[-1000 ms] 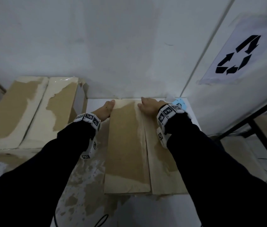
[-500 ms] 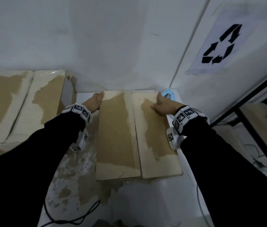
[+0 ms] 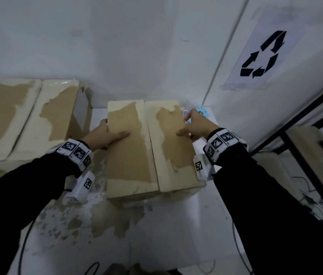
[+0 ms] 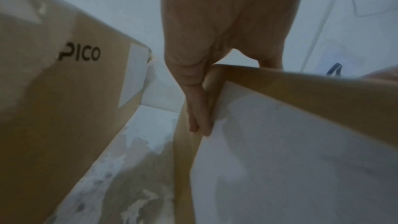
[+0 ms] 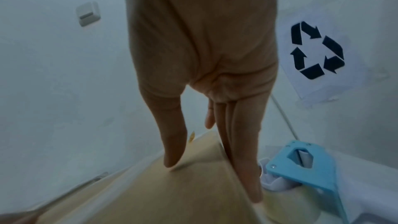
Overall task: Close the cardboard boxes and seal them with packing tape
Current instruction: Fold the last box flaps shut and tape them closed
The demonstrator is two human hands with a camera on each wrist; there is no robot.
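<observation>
A cardboard box (image 3: pixel 148 147) stands on the white table (image 3: pixel 176 235) with both top flaps folded down and a bare seam between them. My left hand (image 3: pixel 107 133) is on its left edge, with the thumb flat on the flap. In the left wrist view its straight fingers (image 4: pixel 198 117) lie down the box's side (image 4: pixel 301 142). My right hand (image 3: pixel 193 126) is on the right edge, with its thumb (image 5: pixel 172 151) touching the top (image 5: pixel 172 193) and its straight fingers (image 5: pixel 243 168) running down the side. A blue tape dispenser (image 3: pixel 202 113) (image 5: pixel 312 164) lies just beyond the right hand.
A larger closed box (image 3: pixel 27 120) marked PICO (image 4: pixel 79 55) stands close on the left, leaving a narrow gap. White walls meet right behind the table, with a recycling sign (image 3: pixel 259 56) on the right one. A black-framed shelf (image 3: pixel 315 155) stands to the right. Cables (image 3: pixel 240 245) hang near the table's front.
The box has come toward me, away from the back wall. Both hands slid from its far end to its side edges, and the right hand left the flap top for the right edge.
</observation>
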